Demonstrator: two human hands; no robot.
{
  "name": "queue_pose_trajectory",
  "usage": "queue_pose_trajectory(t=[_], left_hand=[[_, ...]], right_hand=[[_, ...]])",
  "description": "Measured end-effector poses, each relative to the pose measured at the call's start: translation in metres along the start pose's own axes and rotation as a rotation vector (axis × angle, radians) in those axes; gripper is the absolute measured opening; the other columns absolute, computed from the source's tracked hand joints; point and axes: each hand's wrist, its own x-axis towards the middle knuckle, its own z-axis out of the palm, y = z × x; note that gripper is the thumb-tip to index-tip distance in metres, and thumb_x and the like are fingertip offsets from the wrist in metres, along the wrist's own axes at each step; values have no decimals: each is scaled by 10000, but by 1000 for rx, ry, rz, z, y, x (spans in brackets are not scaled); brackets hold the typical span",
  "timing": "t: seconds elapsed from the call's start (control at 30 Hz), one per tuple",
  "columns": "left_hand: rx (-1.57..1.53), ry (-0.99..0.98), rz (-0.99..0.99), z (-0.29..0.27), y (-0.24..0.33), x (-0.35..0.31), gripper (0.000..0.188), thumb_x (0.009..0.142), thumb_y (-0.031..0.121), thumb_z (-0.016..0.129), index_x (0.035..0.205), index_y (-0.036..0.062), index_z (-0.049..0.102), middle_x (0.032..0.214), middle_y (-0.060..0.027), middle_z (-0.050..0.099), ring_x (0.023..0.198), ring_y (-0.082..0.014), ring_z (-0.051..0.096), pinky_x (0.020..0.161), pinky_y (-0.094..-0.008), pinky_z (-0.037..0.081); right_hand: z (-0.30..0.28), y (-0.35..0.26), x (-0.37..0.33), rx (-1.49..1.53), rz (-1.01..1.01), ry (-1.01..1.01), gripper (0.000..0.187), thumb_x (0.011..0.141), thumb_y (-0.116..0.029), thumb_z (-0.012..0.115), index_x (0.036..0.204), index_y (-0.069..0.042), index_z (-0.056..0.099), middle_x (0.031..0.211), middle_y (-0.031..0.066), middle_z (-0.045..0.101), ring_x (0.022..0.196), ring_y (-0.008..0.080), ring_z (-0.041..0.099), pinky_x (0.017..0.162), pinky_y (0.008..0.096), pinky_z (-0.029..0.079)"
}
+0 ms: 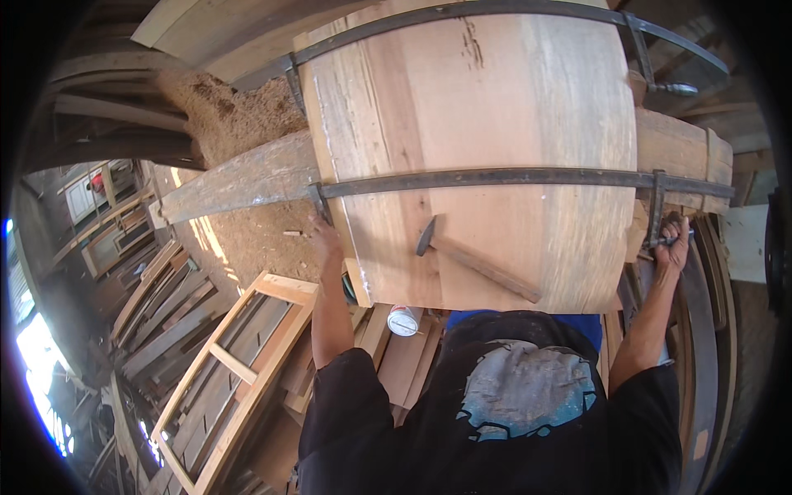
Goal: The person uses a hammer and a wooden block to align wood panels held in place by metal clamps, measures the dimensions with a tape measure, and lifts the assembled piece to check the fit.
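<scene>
A wide panel of pale boards [495,99] lies in front of me, spanned by two long metal bar clamps. At its left edge my left hand [327,241] has its fingers closed at the end jaw of the nearer bar clamp [511,176]; the palm side is partly hidden. Past the panel's right edge, my right hand [675,246] grips the screw handle [660,242] of that same clamp. A hammer [483,268] with a wooden handle rests on the panel between my arms. The farther bar clamp [462,10] crosses the panel's far side, its screw handle [676,88] at the right.
Under the panel runs a thick rough beam [247,177]. Sawdust [239,120] is heaped to the left. A wooden frame [239,367] leans at lower left among stacked boards [169,322]. Near my body stands a white container [403,321]. Long planks [701,346] stand at right.
</scene>
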Motion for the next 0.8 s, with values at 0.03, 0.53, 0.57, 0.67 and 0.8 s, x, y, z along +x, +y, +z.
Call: queue_pose_trajectory(t=[0.03,0.53,0.57,0.67,0.8], left_hand=[[1,32,-8,-6,-10,4,840,937,616,224,1243,-123,481,1219,-370,498,1152,-496,472,979,-509,370],[-249,-76,-96,-10,-23,6,894,924,668,228,1370,-97,349,1381,-244,427,1264,-329,422,1057,-363,305],[-247,-70,-101,-12,-31,10,894,924,668,228,1370,-97,349,1381,-244,427,1264,-329,422,1057,-363,305],[-268,-60,-170,-11,-43,15,873,933,655,228,1385,-85,335,1399,-220,416,1276,-300,410,1059,-346,303],[-388,-41,-54,-7,-45,18,872,933,643,248,1302,-127,423,1296,-291,488,1163,-364,504,991,-386,370]], right_hand=[[-3,1,4,-44,8,2,153,918,-186,619,845,-87,529,640,-36,409,565,88,421,512,241,392],[5,5,7,-195,-17,71,169,901,-228,646,839,-115,538,688,-36,479,606,79,457,528,206,405],[17,9,8,-196,-10,69,169,901,-228,646,839,-115,538,688,-36,479,606,79,457,528,206,405],[47,13,8,-328,-18,404,148,904,-231,641,855,-123,552,695,-40,484,610,73,462,527,200,400],[18,6,28,-519,-63,613,170,914,-278,623,868,-125,565,697,-40,484,612,91,469,552,233,424]])
